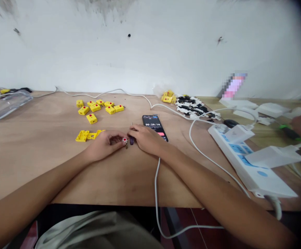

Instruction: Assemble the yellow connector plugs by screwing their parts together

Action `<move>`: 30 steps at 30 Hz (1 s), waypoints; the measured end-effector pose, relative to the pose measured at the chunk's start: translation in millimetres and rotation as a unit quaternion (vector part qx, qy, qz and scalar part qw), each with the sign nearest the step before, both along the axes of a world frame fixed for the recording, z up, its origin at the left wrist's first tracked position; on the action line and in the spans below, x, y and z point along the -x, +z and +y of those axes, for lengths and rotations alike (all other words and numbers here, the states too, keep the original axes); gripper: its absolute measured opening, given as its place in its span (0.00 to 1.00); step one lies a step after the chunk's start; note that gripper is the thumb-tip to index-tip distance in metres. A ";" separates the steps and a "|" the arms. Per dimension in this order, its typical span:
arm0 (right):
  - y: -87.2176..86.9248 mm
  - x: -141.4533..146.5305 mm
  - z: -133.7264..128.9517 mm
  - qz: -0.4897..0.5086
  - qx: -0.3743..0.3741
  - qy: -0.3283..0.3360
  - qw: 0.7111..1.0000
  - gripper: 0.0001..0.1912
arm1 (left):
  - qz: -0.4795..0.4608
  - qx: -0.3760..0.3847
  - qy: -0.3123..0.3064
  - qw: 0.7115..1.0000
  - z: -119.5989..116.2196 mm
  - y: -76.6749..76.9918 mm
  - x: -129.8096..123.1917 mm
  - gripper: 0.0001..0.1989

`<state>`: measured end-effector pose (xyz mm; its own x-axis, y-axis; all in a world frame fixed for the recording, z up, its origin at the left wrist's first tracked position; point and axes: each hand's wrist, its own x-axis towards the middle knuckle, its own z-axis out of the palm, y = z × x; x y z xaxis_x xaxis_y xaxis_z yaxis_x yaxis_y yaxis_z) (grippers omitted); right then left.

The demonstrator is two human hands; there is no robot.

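Observation:
My left hand (102,145) is closed, with thumb and fingertips pinching a small white part with a red button (124,140). A tiny piece hangs just below that part, too small to name. Close beside it, my right hand (146,138) has its fingers bent around a slim dark purple tool (132,140). A thin shaft seems to stick up above those fingers; the tool's exact kind is unclear. Open yellow case halves (82,136) lie left of my left hand, which partly covers them. Farther back sit several closed yellow boxes with red buttons (91,118).
A phone (151,121) showing a timer lies behind my right hand. At the back are bagged yellow pieces (168,97) and a pile of black-and-white parts (192,106). A power strip (259,176) with chargers and white cables occupies the right. A clear plastic container (8,103) stands far left.

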<state>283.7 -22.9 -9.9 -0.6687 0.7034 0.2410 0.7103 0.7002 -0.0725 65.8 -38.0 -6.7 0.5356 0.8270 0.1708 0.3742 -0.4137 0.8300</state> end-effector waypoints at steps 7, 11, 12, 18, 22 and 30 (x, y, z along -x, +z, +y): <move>-1.5 0.1 0.2 0.027 0.001 0.007 1.000 0.18 | -0.007 -0.052 0.066 0.996 16.8 11.8 17.6 0.18; 0.4 1.0 0.8 0.087 -0.005 0.028 0.996 0.19 | 0.079 -0.111 0.101 0.986 33.1 16.0 37.2 0.20; 1.3 1.6 0.4 0.102 -0.001 0.035 0.994 0.19 | 0.096 -0.117 0.101 0.983 36.5 17.1 41.9 0.20; 3.1 5.5 -3.3 0.138 0.022 0.071 0.988 0.17 | 0.175 -0.140 0.039 0.974 46.8 21.5 62.3 0.17; 2.3 5.4 -3.1 0.166 0.036 0.088 0.982 0.14 | 0.191 -0.124 0.024 0.973 47.4 20.7 65.6 0.15; 2.7 2.2 -2.1 0.184 0.069 0.101 0.975 0.11 | 0.171 -0.126 0.008 0.977 47.7 18.2 64.2 0.16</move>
